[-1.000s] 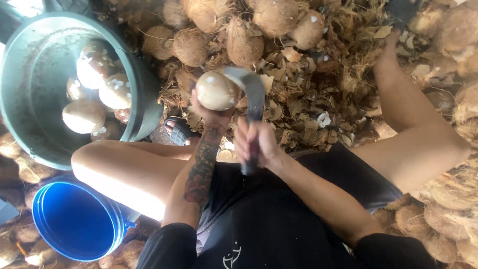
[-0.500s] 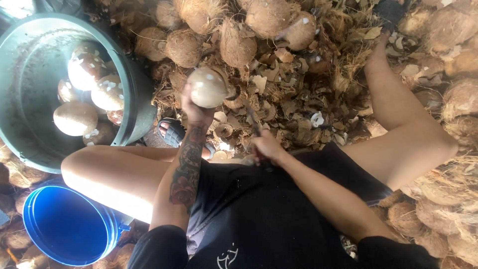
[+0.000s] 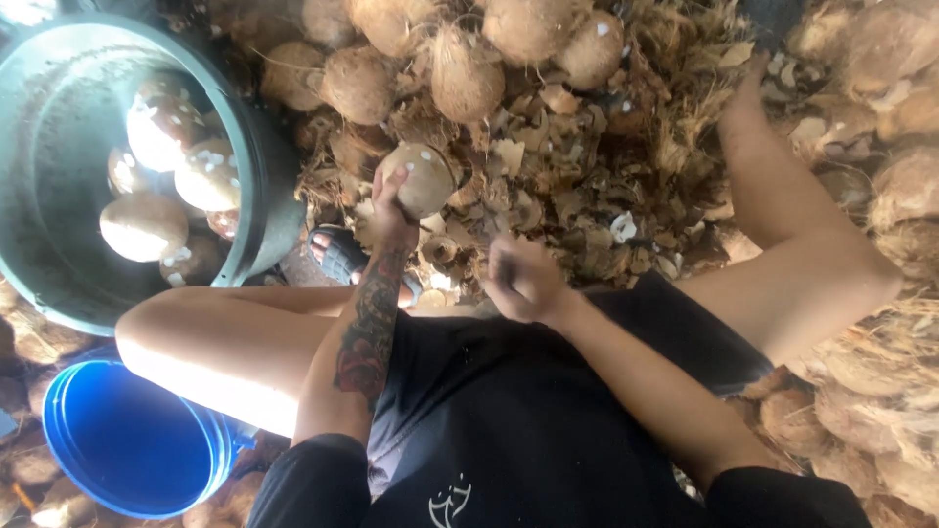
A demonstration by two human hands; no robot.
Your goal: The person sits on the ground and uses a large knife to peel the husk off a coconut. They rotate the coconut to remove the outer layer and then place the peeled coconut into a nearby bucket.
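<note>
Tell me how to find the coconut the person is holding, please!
Start at the big grey-green tub on the left, which holds several peeled coconuts. Just right of its rim, the left hand lifts one pale coconut above the husk scraps. Unlike the brown hairy coconuts piled behind, this one is smooth, mostly peeled, and the only one held in a hand.

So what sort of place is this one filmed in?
Most likely a coconut-processing spot on the ground, probably outdoors. A heap of brown husked coconuts and shell scraps covers the floor, a large green tub holds peeled coconuts, and the left hand holds a partly peeled coconut.
</note>
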